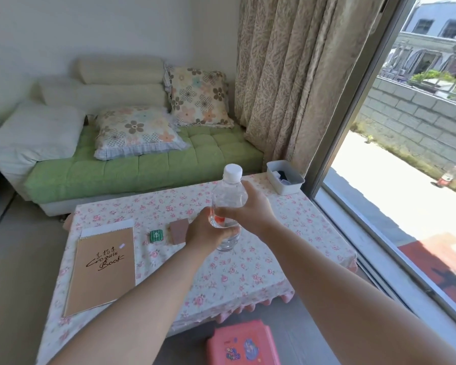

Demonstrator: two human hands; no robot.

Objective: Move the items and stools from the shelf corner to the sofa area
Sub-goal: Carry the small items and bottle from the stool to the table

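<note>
A clear plastic water bottle [229, 196] with a white cap stands upright over the low table [248, 272], which wears a floral cloth. Both my hands grip it: my left hand [204, 231] wraps the lower part, my right hand [250, 206] holds the middle from the right. Its base touches or hovers just above the cloth; I cannot tell which. A pink stool [241, 343] sits on the floor at the table's near edge. The sofa [142, 169] with a green cushion lies beyond the table.
On the table lie a brown sketchbook [102, 267], a small green box [156, 236], a brown card [179, 230] and a grey bin [284, 176] at the far right corner. Floral pillows [137, 133] rest on the sofa. A curtain and large window run along the right.
</note>
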